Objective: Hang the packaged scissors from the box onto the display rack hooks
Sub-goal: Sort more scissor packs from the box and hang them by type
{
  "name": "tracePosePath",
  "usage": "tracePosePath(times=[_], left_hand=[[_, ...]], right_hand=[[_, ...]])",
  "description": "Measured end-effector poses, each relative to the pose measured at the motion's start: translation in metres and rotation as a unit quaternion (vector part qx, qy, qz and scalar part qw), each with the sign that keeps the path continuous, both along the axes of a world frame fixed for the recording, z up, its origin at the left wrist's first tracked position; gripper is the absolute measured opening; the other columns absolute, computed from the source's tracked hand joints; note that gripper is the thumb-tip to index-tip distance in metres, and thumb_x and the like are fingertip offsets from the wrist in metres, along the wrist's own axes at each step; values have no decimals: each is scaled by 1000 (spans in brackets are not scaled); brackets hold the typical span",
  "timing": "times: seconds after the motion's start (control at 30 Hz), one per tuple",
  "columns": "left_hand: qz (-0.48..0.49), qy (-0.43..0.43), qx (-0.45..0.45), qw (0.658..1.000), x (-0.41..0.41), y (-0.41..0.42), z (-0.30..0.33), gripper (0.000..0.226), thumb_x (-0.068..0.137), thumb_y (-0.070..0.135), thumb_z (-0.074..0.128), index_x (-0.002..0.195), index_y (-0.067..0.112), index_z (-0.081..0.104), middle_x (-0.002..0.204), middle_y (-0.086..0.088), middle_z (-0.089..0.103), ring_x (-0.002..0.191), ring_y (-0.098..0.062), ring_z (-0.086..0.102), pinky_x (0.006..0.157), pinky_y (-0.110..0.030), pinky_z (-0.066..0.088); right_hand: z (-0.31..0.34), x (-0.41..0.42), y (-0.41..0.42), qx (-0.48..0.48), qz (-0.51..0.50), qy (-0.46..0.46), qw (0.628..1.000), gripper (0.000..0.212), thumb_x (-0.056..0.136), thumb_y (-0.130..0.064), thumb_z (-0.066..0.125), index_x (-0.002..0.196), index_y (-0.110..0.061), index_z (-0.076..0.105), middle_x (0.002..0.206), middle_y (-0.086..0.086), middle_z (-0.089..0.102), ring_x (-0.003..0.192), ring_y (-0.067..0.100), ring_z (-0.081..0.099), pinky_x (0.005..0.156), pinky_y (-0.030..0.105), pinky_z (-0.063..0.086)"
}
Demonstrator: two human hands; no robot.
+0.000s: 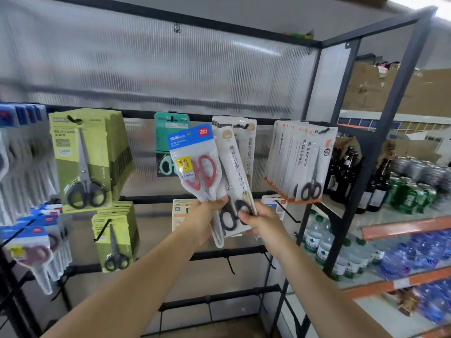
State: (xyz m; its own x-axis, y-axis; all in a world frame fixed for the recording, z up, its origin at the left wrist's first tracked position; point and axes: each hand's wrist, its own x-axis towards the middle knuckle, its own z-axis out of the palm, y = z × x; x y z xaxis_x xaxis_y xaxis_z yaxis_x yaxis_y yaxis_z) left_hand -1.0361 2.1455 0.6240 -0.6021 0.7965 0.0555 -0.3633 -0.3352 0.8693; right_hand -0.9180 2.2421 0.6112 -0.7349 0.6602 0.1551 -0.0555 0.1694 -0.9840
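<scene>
My left hand (206, 213) grips the lower end of a pack of red-handled scissors with a blue header (195, 164), held up in front of the display rack (195, 198). My right hand (258, 219) pinches the bottom of a white pack of black-handled scissors (235, 181), tilted beside the red pack and overlapping it. Just behind it, matching white packs (246, 142) hang on a hook. A teal pack (170, 125) hangs behind the red one. The box is out of view.
Green scissor packs (85, 157) and blue-headed packs (22, 167) hang at the left, orange-trimmed packs (300, 162) at the right. Bare hooks (286, 211) stick out lower down. A shelf unit with bottles and cans (410, 191) stands to the right.
</scene>
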Motion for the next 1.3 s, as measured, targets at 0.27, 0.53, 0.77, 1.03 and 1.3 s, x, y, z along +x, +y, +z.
tracePosePath(times=[0.27,0.53,0.77,1.03,1.3], left_hand=[[-58,46,21,997,-6,-10,3,23,97,21,46,112,12,60,95,-5,74,86,-21,71,71,-37,59],[-6,72,-67,995,-31,-27,-4,35,102,33,36,86,8,55,47,3,27,37,-8,23,39,-17,21],[-45,60,-67,995,-43,-32,-16,34,101,31,40,78,10,55,46,4,25,36,-7,19,37,-17,18],[-52,55,-82,994,-53,-48,-35,23,98,16,47,79,6,54,46,2,24,36,-9,21,37,-16,21],[-66,46,-151,985,-62,-97,-69,20,88,18,63,71,10,59,47,2,26,36,-9,24,37,-18,23]], right_hand=[[-3,2,9,-27,-50,95,994,21,86,0,59,94,-17,67,89,1,71,87,19,67,79,31,53],[3,6,26,-72,-82,99,989,14,87,-2,60,91,-15,65,77,-3,69,67,8,63,57,22,51],[-3,0,27,-79,-97,111,986,21,85,-3,62,104,-11,65,93,9,69,81,26,65,59,34,55],[-30,-7,20,-125,-147,91,977,32,85,-7,64,116,-10,55,98,3,66,87,17,65,61,21,49],[-59,-54,-37,-113,-48,-34,992,8,90,-12,60,97,-13,63,90,5,68,82,17,65,71,29,49]])
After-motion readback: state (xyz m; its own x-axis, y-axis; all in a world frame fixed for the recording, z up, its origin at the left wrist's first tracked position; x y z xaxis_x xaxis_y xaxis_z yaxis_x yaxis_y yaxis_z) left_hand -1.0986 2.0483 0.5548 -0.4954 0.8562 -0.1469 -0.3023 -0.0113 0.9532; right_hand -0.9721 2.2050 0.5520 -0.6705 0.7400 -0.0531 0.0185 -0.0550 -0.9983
